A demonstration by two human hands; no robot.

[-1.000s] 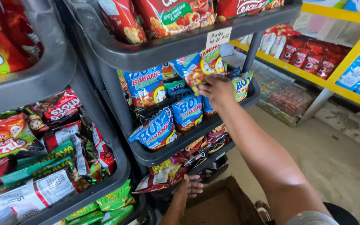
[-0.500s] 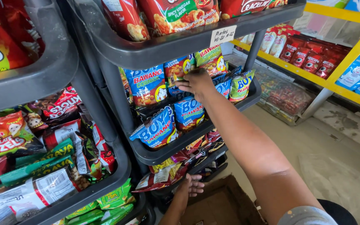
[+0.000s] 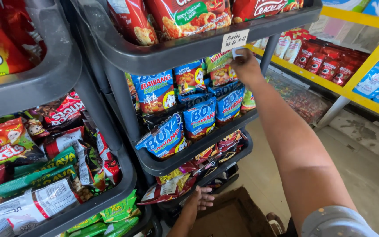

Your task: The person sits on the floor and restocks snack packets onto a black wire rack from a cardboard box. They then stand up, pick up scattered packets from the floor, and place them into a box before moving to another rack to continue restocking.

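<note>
Matt dark plastic rack shelves [image 3: 189,52], glossy foil snack bags [image 3: 200,117], paper price tag [image 3: 234,41], rough brown cardboard box [image 3: 229,217], rough concrete floor [image 3: 365,175].

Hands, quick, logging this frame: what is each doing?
Left hand: open, fingers spread on the snack bags on the low shelf.
Right hand: pinching the paper tag.

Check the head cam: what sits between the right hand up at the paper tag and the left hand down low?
In the head view, between the right hand and left hand lie blue snack bags on the middle grey shelf, then red packets below.
</note>
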